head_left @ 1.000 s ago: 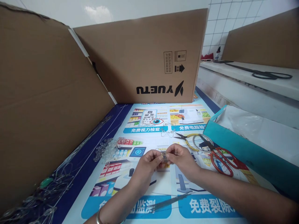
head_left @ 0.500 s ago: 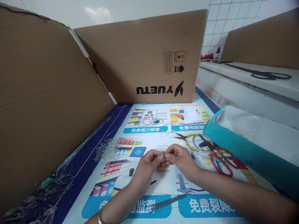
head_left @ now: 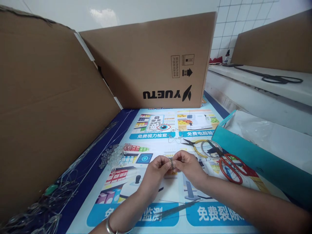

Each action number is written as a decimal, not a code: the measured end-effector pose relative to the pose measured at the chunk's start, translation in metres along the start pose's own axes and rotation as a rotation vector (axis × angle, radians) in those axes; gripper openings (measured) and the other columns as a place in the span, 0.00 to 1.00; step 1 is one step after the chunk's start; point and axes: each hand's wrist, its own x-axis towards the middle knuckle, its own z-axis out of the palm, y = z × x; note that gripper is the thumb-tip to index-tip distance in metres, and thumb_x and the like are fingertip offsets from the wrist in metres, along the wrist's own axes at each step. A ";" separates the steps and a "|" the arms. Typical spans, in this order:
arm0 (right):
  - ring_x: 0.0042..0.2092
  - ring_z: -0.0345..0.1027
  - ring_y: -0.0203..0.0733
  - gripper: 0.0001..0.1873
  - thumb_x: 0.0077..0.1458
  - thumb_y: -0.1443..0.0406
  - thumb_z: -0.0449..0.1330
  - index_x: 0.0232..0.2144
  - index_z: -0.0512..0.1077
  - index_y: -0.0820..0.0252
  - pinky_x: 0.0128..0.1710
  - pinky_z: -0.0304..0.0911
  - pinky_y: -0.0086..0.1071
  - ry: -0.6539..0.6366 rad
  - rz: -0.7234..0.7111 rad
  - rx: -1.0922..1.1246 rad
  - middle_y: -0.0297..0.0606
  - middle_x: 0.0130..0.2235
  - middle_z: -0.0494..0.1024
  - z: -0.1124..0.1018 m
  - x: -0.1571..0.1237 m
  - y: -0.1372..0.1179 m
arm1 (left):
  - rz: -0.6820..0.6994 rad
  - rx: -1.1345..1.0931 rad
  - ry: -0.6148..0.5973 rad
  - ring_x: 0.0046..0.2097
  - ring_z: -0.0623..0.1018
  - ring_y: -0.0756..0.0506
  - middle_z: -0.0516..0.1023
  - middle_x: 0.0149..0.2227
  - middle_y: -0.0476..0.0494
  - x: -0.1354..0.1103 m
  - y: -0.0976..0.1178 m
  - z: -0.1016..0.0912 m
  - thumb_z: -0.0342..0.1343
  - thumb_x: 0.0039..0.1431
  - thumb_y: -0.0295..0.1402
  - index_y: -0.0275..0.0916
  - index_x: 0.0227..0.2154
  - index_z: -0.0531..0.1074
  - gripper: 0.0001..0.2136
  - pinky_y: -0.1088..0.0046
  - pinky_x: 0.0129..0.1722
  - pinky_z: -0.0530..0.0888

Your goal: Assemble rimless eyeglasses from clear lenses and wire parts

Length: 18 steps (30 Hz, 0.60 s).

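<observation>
My left hand (head_left: 159, 169) and my right hand (head_left: 188, 165) meet above the printed sheet, fingertips almost touching. Both are closed in a pinch on one small, shiny piece (head_left: 172, 162) between them; it is too small and too covered by fingers to name. Beyond the hands lie a few thin, clear wire-like loops (head_left: 175, 138). To the left sits a heap of clear beads (head_left: 113, 156). Yellow-handled pliers (head_left: 195, 146) and red-handled scissors (head_left: 232, 167) rest right of my right hand. A bundle of thin dark wires (head_left: 179, 208) lies in front of my wrists.
Cardboard panels (head_left: 146, 68) wall off the left and back. A teal box (head_left: 258, 159) holding clear plastic stands on the right. Tangled clear wire (head_left: 48, 204) lies at the lower left. Large black scissors (head_left: 273, 76) rest on a white ledge (head_left: 290, 87).
The hands stay together in almost the same place, with only slight finger movement around the small piece. The view has shifted a little; the other things lie as before.
</observation>
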 end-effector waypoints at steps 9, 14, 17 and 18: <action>0.27 0.62 0.32 0.10 0.47 0.63 0.58 0.32 0.65 0.61 0.25 0.62 0.27 -0.075 0.060 -0.114 0.29 0.27 0.66 -0.006 -0.001 -0.008 | 0.013 0.272 0.143 0.25 0.69 0.52 0.69 0.23 0.50 0.011 0.016 -0.030 0.56 0.49 0.33 0.36 0.25 0.68 0.06 0.78 0.26 0.65; 0.30 0.63 0.35 0.06 0.48 0.64 0.57 0.30 0.70 0.59 0.28 0.57 0.27 -0.347 -0.086 -0.756 0.32 0.28 0.70 -0.009 -0.015 -0.028 | 0.074 0.652 0.219 0.24 0.68 0.50 0.71 0.21 0.50 0.020 0.014 -0.043 0.54 0.46 0.34 0.37 0.23 0.71 0.05 0.77 0.24 0.64; 0.37 0.65 0.43 0.15 0.45 0.56 0.61 0.35 0.71 0.57 0.32 0.57 0.31 -0.540 -0.191 -1.097 0.37 0.36 0.72 -0.007 -0.029 -0.043 | 0.128 0.836 0.229 0.25 0.70 0.49 0.73 0.22 0.50 0.023 0.012 -0.045 0.52 0.47 0.33 0.39 0.23 0.71 0.06 0.77 0.25 0.63; 0.37 0.65 0.44 0.18 0.44 0.54 0.61 0.36 0.71 0.57 0.31 0.56 0.31 -0.581 -0.208 -1.181 0.38 0.37 0.72 -0.005 -0.033 -0.047 | 0.136 0.880 0.223 0.25 0.71 0.49 0.73 0.22 0.50 0.023 0.012 -0.045 0.51 0.48 0.33 0.39 0.23 0.71 0.06 0.77 0.25 0.63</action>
